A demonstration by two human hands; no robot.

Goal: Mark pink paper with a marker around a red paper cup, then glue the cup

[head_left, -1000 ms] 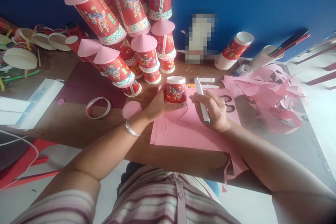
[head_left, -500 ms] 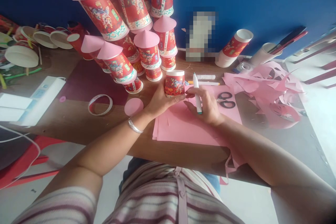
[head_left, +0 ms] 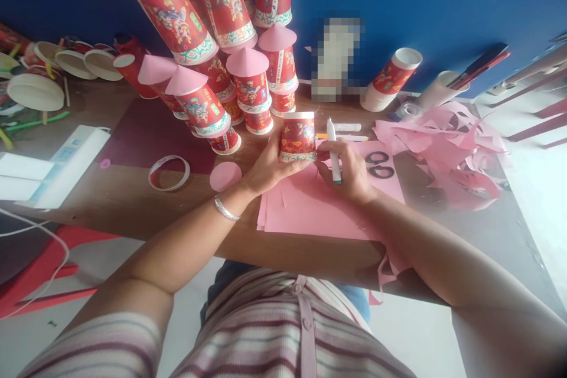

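Observation:
My left hand [head_left: 268, 168] grips a small red printed paper cup [head_left: 297, 136] that stands upside down on a stack of pink paper sheets [head_left: 310, 209]. My right hand [head_left: 349, 174] is closed round a white marker [head_left: 333, 147], held upright with its tip down on the pink paper just right of the cup. The fingertips of both hands nearly meet at the cup's base. A silver bracelet [head_left: 224, 209] sits on my left wrist.
Several red cups with pink cone tops [head_left: 201, 103] are stacked behind the cup. Black scissors [head_left: 380, 164], two more markers [head_left: 348, 127], pink paper scraps [head_left: 447, 147], a pink paper disc [head_left: 225, 175], a cut cup ring [head_left: 168, 172] and a white power strip [head_left: 66, 159] lie around.
My right hand with the marker moved left and closer to the cup, from the middle of the pink sheet to right beside the cup's base. The left hand kept its hold.

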